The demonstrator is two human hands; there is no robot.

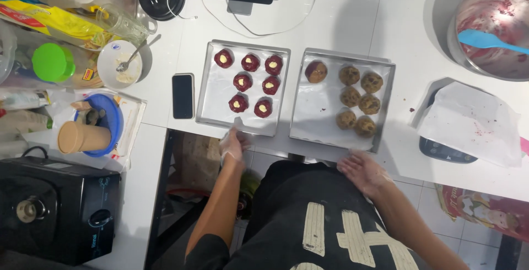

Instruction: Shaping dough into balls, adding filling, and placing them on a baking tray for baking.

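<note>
- We see bright, even overhead light on the white table (pixel 352 22), which looks nearly washed out toward twelve o'clock.
- We notice soft shadows falling from the trays' rims toward six o'clock.
- Glare shows on the metal bowl (pixel 490 44) at two o'clock.
- The black appliance (pixel 55 209) at eight o'clock sits dim.
- Everything appears slightly soft, and edges bend a little at the corners.

Left hand (pixel 233 144) has its fingers (pixel 236 133) on the near rim of the tray (pixel 205 82) of red dough balls (pixel 242 81). Right hand (pixel 361 169) sits open just below the second tray (pixel 325 110), brown cookie balls (pixel 358 98) beyond its fingers (pixel 346 164), all on a white bench (pixel 341 22).
</note>
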